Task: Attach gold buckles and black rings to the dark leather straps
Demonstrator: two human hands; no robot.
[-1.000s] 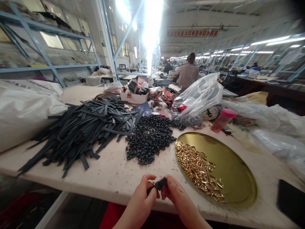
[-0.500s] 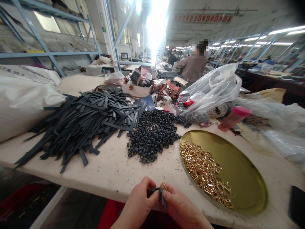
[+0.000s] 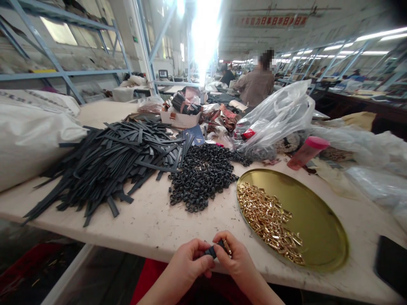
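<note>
At the near table edge, my left hand is closed on a dark strap. My right hand pinches the same strap where a gold buckle shows between thumb and fingers. Most of the strap is hidden by my fingers. Ahead lies a heap of small black loops, with a large pile of dark flat strips to its left. Several gold buckles are heaped on the left side of a round gold tray, right of my hands.
A pink-lidded container leans behind the tray, beside clear plastic bags. A black flat object lies at the right edge. A white sack sits at the left. Beyond the table, a person faces away.
My hands have turned the strap, and the buckle now shows at my right fingers. The strap end that hung down between my hands is no longer visible. The view has shifted slightly.
</note>
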